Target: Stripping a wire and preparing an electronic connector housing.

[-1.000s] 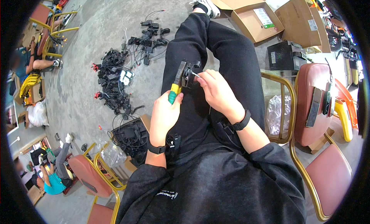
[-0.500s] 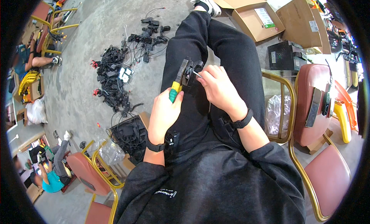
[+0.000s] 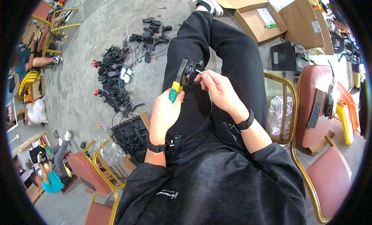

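My left hand (image 3: 164,112) is wrapped around a yellow-and-green handle (image 3: 174,92) over my lap. Beyond the handle, and lined up with it, is a black part with a dark flat piece (image 3: 182,72) and a rounded, bracket-like piece (image 3: 190,76); I cannot tell its exact kind. My right hand (image 3: 221,91) pinches a thin metal rod (image 3: 198,71), whose far end reaches the black part from the right. Most of the rod is hidden by my fingers.
On the floor to the left lie a heap of black cabled parts (image 3: 112,78) and a box of cables (image 3: 130,136). Open cardboard boxes (image 3: 248,25) stand ahead right. Padded chairs (image 3: 316,105) flank me. Other people (image 3: 50,178) sit at the far left.
My right hand has turned, its fingers lower and more curled around the rod. The rounded black piece looks slightly turned. My left hand has barely moved.
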Tool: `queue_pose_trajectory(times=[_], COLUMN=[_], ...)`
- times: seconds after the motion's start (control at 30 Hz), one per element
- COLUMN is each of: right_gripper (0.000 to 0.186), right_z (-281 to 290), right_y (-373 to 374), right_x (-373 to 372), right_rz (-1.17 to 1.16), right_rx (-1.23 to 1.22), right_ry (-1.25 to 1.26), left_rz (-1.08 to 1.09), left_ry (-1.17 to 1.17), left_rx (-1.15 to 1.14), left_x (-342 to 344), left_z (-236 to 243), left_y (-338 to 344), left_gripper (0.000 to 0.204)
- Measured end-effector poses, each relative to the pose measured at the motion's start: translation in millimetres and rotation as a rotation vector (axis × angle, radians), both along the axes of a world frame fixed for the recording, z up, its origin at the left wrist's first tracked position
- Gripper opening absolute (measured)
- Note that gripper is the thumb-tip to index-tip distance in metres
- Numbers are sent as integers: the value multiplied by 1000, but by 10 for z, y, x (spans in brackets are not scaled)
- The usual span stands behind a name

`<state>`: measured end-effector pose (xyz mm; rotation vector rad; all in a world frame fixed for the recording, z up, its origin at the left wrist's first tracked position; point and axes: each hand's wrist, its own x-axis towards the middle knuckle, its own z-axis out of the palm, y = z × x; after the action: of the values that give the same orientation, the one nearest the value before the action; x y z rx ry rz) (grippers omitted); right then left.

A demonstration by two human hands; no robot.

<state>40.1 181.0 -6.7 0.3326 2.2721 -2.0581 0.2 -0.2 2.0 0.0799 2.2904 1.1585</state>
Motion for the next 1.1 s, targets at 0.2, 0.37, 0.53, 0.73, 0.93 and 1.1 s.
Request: queue_pose_trajectory(times=[0.2, 0.37, 0.53, 0.73, 0.93, 1.1], right_gripper=[11, 7, 7, 7, 18, 36], right_z=[-47, 10, -53, 51, -92, -52], right_y=[1, 12, 16, 61, 67, 110], right_x=[-6, -16, -20, -35, 10, -10], right_rz=[49, 72, 25, 96, 29, 56], right_rx=[386, 693, 564, 819, 42, -619], right_ry=[300, 402, 398, 473, 121, -262], left_rz=[-35, -34, -57, -47, -62, -56], left_ry=[48, 60, 73, 87, 263, 230], left_rx=[-43, -52, -69, -41, -65, -85], left_x=[-5, 2, -9, -2, 70, 57], left_z=[36, 30, 89, 106, 132, 130], left_y=[7, -2, 19, 15, 77, 60], left_gripper=[19, 19, 21, 25, 24, 23])
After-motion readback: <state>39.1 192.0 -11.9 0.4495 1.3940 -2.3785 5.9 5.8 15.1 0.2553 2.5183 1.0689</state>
